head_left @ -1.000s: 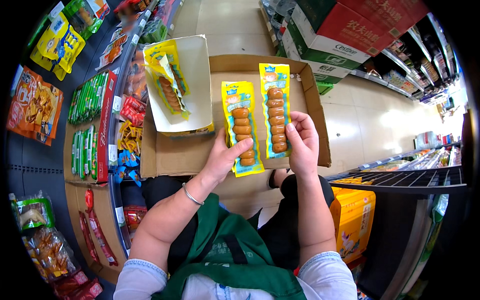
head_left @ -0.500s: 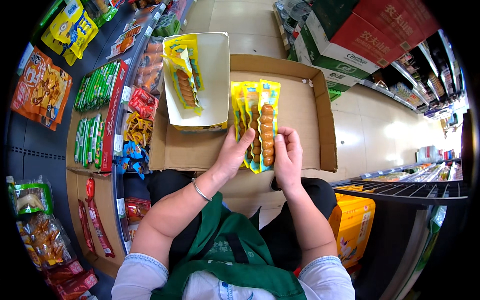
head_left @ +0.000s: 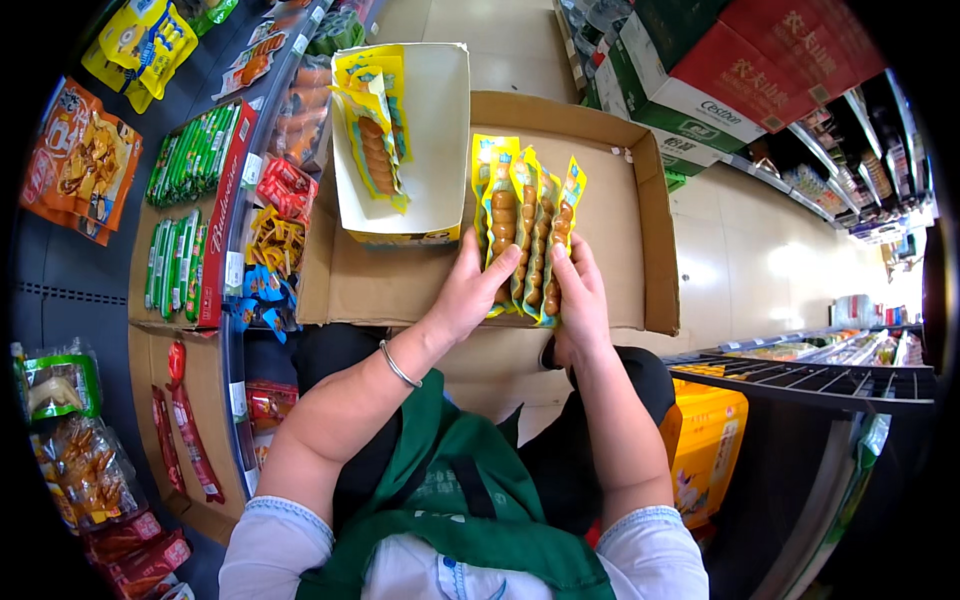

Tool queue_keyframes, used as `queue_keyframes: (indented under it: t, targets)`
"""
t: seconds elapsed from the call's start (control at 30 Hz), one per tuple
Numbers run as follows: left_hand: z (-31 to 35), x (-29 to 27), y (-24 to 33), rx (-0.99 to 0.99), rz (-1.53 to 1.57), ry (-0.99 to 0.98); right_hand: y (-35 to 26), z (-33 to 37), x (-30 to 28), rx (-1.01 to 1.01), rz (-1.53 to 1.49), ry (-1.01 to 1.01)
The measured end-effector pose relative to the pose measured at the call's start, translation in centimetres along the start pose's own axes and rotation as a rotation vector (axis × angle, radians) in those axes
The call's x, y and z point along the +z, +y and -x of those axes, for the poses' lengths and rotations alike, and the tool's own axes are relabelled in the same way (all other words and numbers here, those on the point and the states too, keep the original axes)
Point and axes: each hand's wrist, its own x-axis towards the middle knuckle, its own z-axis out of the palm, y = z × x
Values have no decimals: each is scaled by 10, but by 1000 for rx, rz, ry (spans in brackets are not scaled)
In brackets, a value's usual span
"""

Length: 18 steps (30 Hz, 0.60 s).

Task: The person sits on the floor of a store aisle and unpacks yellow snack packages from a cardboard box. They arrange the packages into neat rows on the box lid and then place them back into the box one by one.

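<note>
Sausage packs (head_left: 503, 215), fanned, long axes pointing away from me; my left hand (head_left: 478, 283) and right hand (head_left: 583, 295) clamped on lower sides; open box (head_left: 437, 140) ahead-left, nearer left.

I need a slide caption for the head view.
Left hand and right hand hold yellow sausage packets over a cardboard tray.

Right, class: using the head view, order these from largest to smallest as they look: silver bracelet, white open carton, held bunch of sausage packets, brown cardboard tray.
1. Brown cardboard tray
2. White open carton
3. Held bunch of sausage packets, partly covered by fingers
4. Silver bracelet
</note>
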Motion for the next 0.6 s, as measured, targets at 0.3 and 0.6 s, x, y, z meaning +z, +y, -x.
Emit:
queue_keyframes:
  t: [0.3, 0.6]
  targets:
    - [-7, -16, -8, 1, 69, -113, -3, -1, -2, 34, -120, -48]
    - [-5, -10, -6, 109, -94, -61, -4, -1, -8, 59, -182, -81]
